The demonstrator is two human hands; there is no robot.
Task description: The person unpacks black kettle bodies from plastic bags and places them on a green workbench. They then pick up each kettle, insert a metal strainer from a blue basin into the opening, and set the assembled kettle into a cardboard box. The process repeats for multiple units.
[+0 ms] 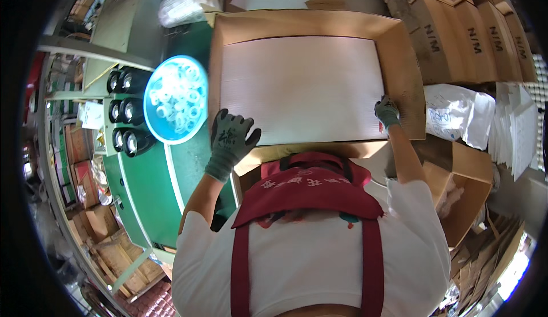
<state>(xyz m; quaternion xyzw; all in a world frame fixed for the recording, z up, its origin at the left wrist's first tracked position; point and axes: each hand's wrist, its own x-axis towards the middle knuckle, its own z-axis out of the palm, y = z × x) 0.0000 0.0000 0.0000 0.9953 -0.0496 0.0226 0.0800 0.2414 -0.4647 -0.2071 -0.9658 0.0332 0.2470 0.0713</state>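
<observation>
A large open cardboard box (317,23) lies in front of me, with a flat white sheet (302,88) covering its inside. My left hand (228,139), in a grey-green glove with dark fingertips, is at the box's near left corner. Its fingers are spread and hold nothing. At the sheet's right edge, inside the box, is my gloved right hand (387,113). Those fingers are curled together; whatever they may hold is hidden. A small red mark or object shows just beside that hand, too small to make out.
Left of the box, a blue basin (149,114) of translucent rings stands on a green worktable (145,197), beside several black cylinders (135,111). Flattened cartons (436,37) lean at far right, above a white bag (456,114). An open carton (465,203) stands at my right.
</observation>
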